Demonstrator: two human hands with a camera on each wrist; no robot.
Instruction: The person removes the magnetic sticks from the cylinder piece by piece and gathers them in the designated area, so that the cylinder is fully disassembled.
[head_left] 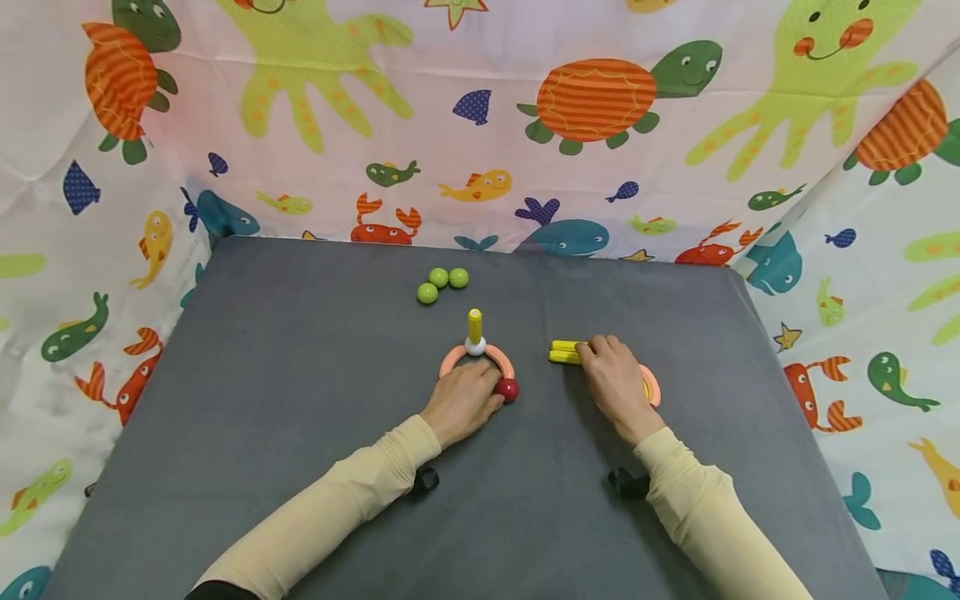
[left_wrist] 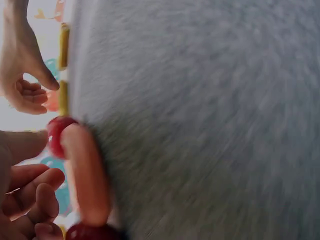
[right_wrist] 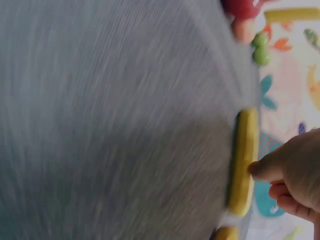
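Observation:
A pink arch (head_left: 456,358) lies on the grey table (head_left: 300,400), with a red ball (head_left: 507,389) at its right end. My left hand (head_left: 480,385) lies over the arch's near side with curled fingers, its thumb by the red ball (left_wrist: 57,135). The pink arch (left_wrist: 85,175) runs past that hand in the left wrist view. A yellow peg (head_left: 475,327) with a white ball stands at the arch's far side. My right hand (head_left: 592,350) pinches the end of the yellow sticks (head_left: 564,352). Its thumb tip touches a yellow stick (right_wrist: 242,165).
Three green balls (head_left: 442,283) sit behind the peg. Another pink and yellow arc (head_left: 652,387) pokes out from under my right hand. A sea-animal cloth (head_left: 480,125) walls the table at the back and on both sides.

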